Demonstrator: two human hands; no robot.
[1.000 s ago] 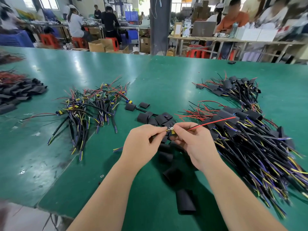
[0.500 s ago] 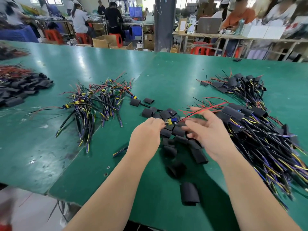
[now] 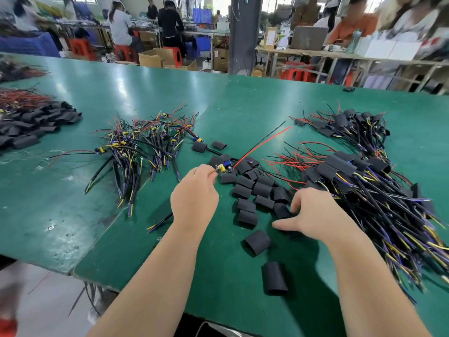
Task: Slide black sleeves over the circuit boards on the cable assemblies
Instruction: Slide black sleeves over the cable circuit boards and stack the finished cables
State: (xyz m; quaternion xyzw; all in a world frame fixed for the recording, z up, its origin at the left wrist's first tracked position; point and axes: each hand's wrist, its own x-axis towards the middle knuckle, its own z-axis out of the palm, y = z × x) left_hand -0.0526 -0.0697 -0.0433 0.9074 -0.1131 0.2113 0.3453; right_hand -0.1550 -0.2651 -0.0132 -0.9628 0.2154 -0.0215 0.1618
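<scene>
Head: left hand [image 3: 194, 198] grip pinches yellow-blue circuit board [image 3: 224, 167]; right hand [image 3: 313, 215] released, touching black sleeves [image 3: 262, 189].

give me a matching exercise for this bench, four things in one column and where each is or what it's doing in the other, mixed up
Column one:
1. left hand
2. right hand
3. bare cable pile
4. sleeved cable pile

Column two:
A. lies to the right of the loose sleeves
B. pinches a circuit board with a red wire
C. lies to the left of the loose sleeves
D. touches the loose sleeves, thumb spread

Right pairs: 1-B, 2-D, 3-C, 4-A
</scene>
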